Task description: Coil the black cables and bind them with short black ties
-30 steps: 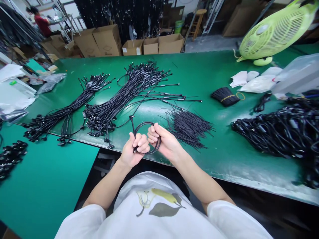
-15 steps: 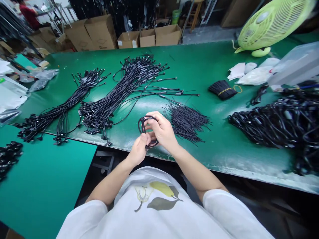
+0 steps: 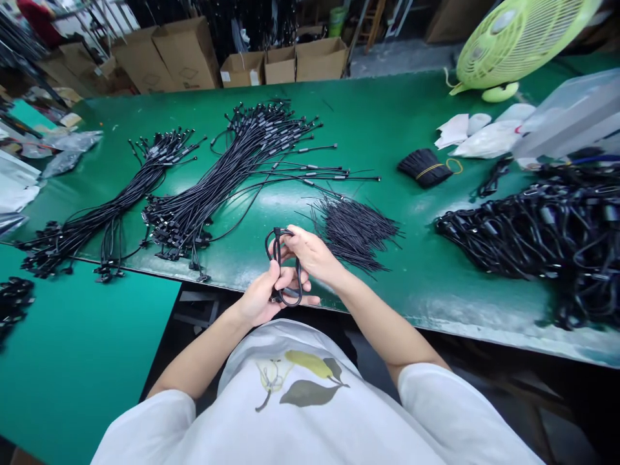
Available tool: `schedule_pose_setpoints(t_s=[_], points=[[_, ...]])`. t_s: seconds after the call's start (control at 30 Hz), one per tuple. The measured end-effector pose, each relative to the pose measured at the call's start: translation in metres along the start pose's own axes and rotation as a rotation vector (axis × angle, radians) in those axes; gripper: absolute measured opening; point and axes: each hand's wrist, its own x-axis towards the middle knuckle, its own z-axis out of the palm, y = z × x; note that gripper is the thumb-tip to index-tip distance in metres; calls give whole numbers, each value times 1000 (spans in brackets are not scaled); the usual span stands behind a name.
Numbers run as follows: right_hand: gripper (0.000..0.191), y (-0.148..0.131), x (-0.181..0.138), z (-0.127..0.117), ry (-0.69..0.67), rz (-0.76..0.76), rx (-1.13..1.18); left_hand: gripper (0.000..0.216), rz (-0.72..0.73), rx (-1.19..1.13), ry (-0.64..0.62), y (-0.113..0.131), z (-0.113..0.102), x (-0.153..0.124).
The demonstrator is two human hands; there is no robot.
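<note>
Between my hands, a black cable (image 3: 298, 292) is bent into narrow loops just over the table's front edge. My left hand (image 3: 264, 294) grips the lower part of the coil, thumb on top and some fingers stretched behind it. With its fingertips, my right hand (image 3: 314, 255) pinches the upper part of the loops. A pile of thin black ties (image 3: 358, 232) lies just beyond my right hand. Farther left, a large bunch of straight black cables (image 3: 217, 174) with small connectors is spread out, and a smaller cable bunch (image 3: 121, 194) lies beside it.
On the right are a heap of coiled black cables (image 3: 537, 239), a banded black bundle (image 3: 424, 169), white packets (image 3: 489, 139) and a green fan (image 3: 523, 45). Cardboard boxes (image 3: 320, 59) stand behind the green table (image 3: 378, 116). Plastic bags (image 3: 70, 152) lie at the left.
The cable coil has been drawn into a longer, narrower shape. My left hand has dropped slightly, its fingers now stretched behind the loops; my right fingers have closed in at the top.
</note>
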Motion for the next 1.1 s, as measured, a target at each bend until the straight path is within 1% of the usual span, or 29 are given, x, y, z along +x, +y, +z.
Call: schedule_pose_setpoints(t_s=[0.07, 0.13, 0.23, 0.33, 0.43, 0.5, 0.6, 0.67, 0.73, 0.8, 0.87, 0.93, 1.0, 1.1], points=[[51, -4, 2, 0, -2, 18, 78, 53, 14, -19, 0, -1, 1, 1], [51, -8, 3, 1, 48, 102, 184, 52, 33, 0, 28, -5, -1, 5], [50, -11, 3, 5, 110, 255, 327, 54, 32, 104, 113, -13, -5, 10], [52, -8, 2, 8, 121, 287, 401, 56, -10, 213, 159, -15, -6, 10], [56, -1, 2, 13, 133, 224, 455, 55, -1, 288, 187, -13, -4, 9], [57, 3, 3, 17, 179, 164, 501, 55, 10, 333, 203, -11, -2, 7], [56, 5, 4, 21, 242, 108, 539, 57, 53, 435, 153, -9, -3, 4], [55, 6, 5, 21, 237, 87, 546, 53, 79, 519, 111, -8, -5, 2], [54, 7, 4, 19, 211, 73, 537, 48, 77, 602, 98, -7, -8, 1], [55, 9, 0, 15, 192, 61, 495, 45, 79, 705, 120, -6, -13, 1], [56, 13, -5, 11, 181, 40, 414, 41, 95, 827, 179, -6, -19, 3], [58, 17, -11, 8, 172, 2, 334, 32, 110, 919, 233, -7, -26, 6], [61, 22, -16, 8, 158, -60, 296, 25, 110, 937, 249, -10, -32, 8], [62, 27, -16, 11, 161, -108, 188, 27, 62, 942, 250, -18, -36, 13]])
